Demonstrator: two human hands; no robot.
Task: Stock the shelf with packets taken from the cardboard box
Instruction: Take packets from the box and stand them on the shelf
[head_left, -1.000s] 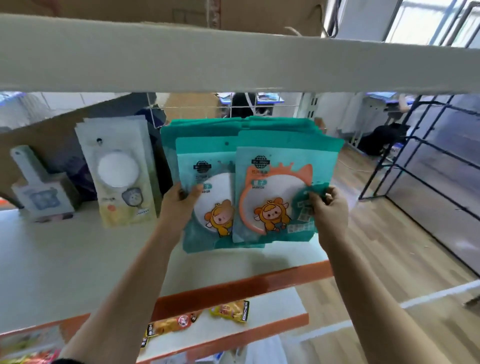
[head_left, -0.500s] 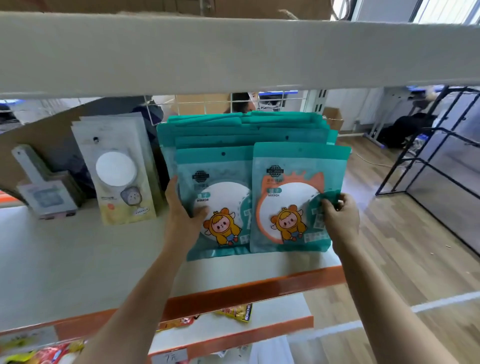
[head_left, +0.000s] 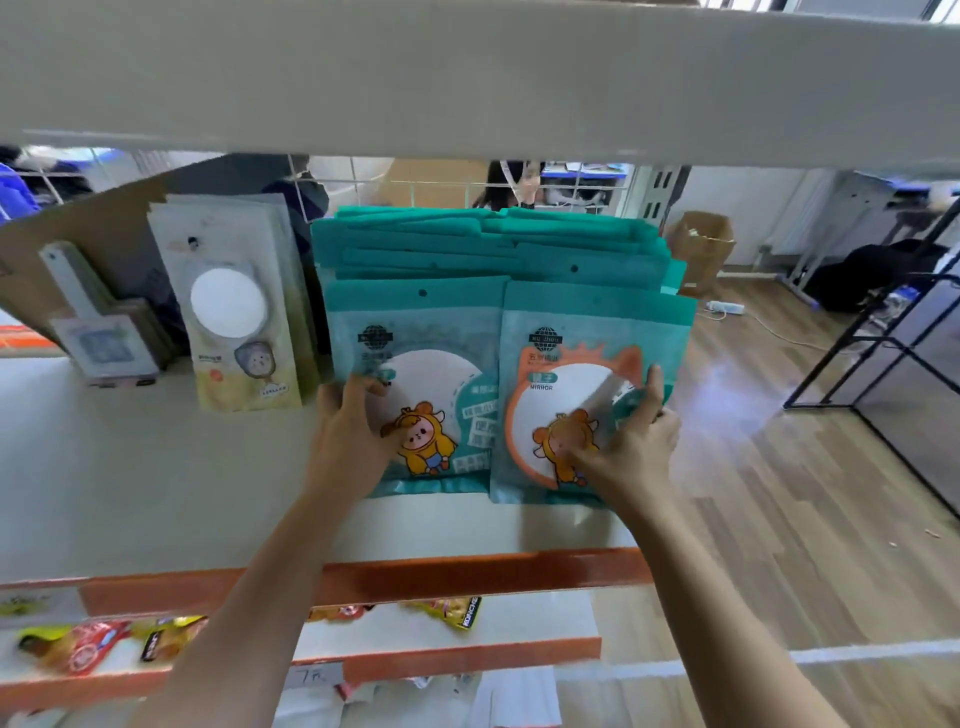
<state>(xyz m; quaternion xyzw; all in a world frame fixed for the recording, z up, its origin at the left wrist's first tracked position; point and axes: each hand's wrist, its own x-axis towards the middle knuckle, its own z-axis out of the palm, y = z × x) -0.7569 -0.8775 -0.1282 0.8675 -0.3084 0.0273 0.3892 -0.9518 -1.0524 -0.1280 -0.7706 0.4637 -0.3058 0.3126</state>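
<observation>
**Two mirror packets standing up, not sure they'll stay that way**

Both front packets are on the shelf (head_left: 156, 493), standing on their bottom edges against the teal stack (head_left: 493, 244) behind them. The left front packet (head_left: 431, 332) and right front packet (head_left: 587, 332) sit side by side, with the right one's edge just overlapping the left.

My worry is that these things are flat and slick and lean more than they stand. If I let go of both at once, I reckon a base could skate forward toward the orange lip (head_left: 467, 577) and the packet would flop on its face or go over the edge. The right one also sits very near the shelf's right end, so a sideways nudge could send it to the floor. The stack behind looks uneven too, so pushing hard might shove it crooked.

Both my arms reach up and forward from below, with the forearms angling in toward each other. My left hand (head_left: 353, 436) has its back to me, fingers wrapped round the left packet's left edge, holding it. My right hand (head_left: 631, 447) lies against the right packet's face with the fingers fairly straight across the cartoon figure and the thumb up along the right edge. As far as I can tell it's pressing, not gripping.
</observation>
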